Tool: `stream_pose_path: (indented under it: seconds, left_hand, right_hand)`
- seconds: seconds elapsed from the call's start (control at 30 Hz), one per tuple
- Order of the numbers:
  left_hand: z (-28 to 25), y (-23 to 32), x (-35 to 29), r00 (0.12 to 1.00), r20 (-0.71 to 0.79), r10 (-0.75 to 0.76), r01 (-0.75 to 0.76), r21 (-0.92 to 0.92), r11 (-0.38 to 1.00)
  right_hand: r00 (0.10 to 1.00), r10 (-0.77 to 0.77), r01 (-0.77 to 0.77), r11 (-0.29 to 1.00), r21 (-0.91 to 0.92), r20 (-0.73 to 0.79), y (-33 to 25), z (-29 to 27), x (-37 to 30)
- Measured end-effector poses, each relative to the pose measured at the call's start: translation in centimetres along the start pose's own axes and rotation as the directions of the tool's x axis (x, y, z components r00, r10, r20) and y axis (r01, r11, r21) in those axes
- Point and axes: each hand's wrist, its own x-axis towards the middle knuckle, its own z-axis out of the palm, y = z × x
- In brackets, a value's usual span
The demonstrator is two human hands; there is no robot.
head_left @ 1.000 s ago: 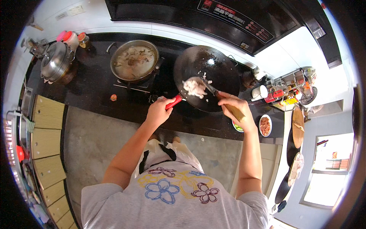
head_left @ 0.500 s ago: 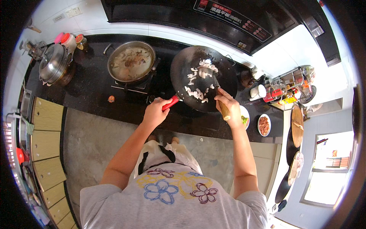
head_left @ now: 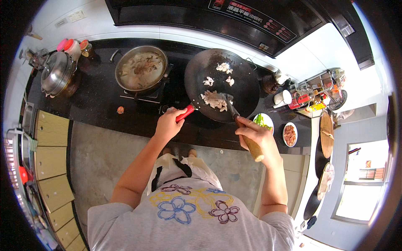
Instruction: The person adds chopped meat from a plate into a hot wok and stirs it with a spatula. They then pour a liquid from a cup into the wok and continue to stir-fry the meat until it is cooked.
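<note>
More meat (head_left: 213, 101) has gathered at the wok's (head_left: 248, 93) near side, where it could spill if the right hand (head_left: 258, 134), gripping the spatula (head_left: 235, 113), sweeps hard or the left hand (head_left: 168, 122), clasping the red handle (head_left: 185, 113), slips.

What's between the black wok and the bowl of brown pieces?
In the head view: a white bowl holding green pieces, partly hidden by the right hand.

A black wok (head_left: 245, 90) sits open on the tabletop (head_left: 92, 98), closer to its right end than its left, red handle (head_left: 187, 111) angled toward the near edge. Pale food pieces (head_left: 212, 101) cluster in its near half, smaller clumps beyond, as a wooden-handled metal spatula (head_left: 253, 150) slants in, its blurred blade at the largest heap.
</note>
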Motion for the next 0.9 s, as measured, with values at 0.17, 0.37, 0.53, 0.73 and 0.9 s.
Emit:
stream_pose_path:
  seconds: [0.17,0.37,0.53,0.73,0.9]
  left_hand:
    - [0.2,-0.3,0.1,1.0,-0.002,0.028,-0.028,-0.01,1.0]
    - [0.0,0.1,0.2,1.0,0.001,0.026,-0.026,0.022,0.999]
    - [0.1,-0.2,0.0,1.0,-0.006,0.016,-0.015,0.016,1.0]
    - [0.0,0.7,0.5,0.999,0.048,0.014,-0.015,0.014,1.0]
    - [0.0,0.1,0.0,1.0,0.016,0.001,-0.001,0.011,1.0]
  right_hand:
    - [1.0,0.023,-0.024,0.997,-0.072,-0.011,2.5,2.3,0.8]
    - [0.822,0.151,-0.147,0.988,0.052,-0.549,9.4,2.2,2.4]
    - [0.555,0.434,-0.468,0.868,0.165,-0.71,9.9,-2.5,4.5]
    - [0.67,0.451,-0.143,0.858,0.494,-0.589,19.6,2.1,5.7]
    - [0.72,0.438,-0.022,0.79,0.613,-0.538,14.1,2.4,7.7]
